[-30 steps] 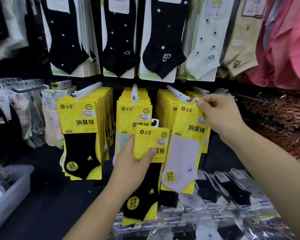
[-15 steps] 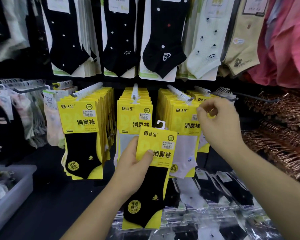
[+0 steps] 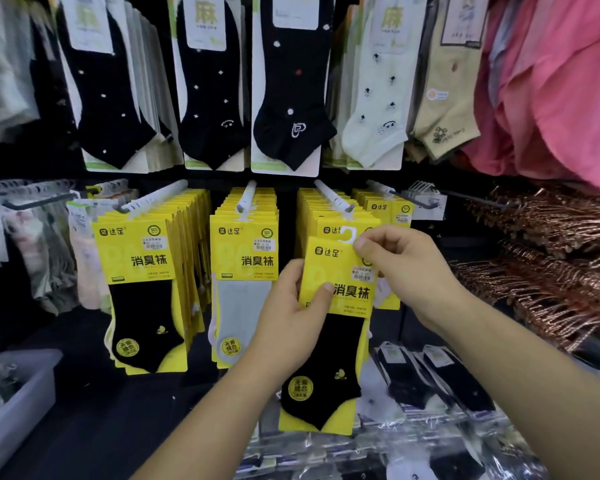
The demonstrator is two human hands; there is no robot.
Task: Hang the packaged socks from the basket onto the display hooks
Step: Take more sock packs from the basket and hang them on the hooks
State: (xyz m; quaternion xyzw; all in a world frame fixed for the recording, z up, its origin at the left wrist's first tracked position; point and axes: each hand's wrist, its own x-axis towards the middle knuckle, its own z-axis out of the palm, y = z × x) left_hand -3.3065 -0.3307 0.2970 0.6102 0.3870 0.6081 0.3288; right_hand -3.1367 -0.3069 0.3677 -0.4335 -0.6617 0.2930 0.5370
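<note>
A yellow-carded pack of black socks (image 3: 329, 368) is held up in front of the display. My left hand (image 3: 291, 317) grips its left edge, thumb across the card. My right hand (image 3: 399, 271) pinches the card's top right corner, just beside its white plastic hanger loop (image 3: 347, 234). The pack sits just below the tip of the third white display hook (image 3: 333, 195), which carries a stack of yellow sock packs (image 3: 323, 216). Two more hooks to the left hold black-sock packs (image 3: 142, 292) and grey-sock packs (image 3: 243, 292).
Ankle socks on cards (image 3: 284, 98) hang in the row above. Pink garments (image 3: 551, 91) and copper wire hangers (image 3: 541, 265) fill the right. Clear-bagged socks (image 3: 430, 393) lie on the shelf below. A grey plastic bin (image 3: 18, 407) stands at lower left.
My right hand left the pack hanging on the hook and came down onto the top corner of the black-sock pack. My left hand raised that pack up and to the right.
</note>
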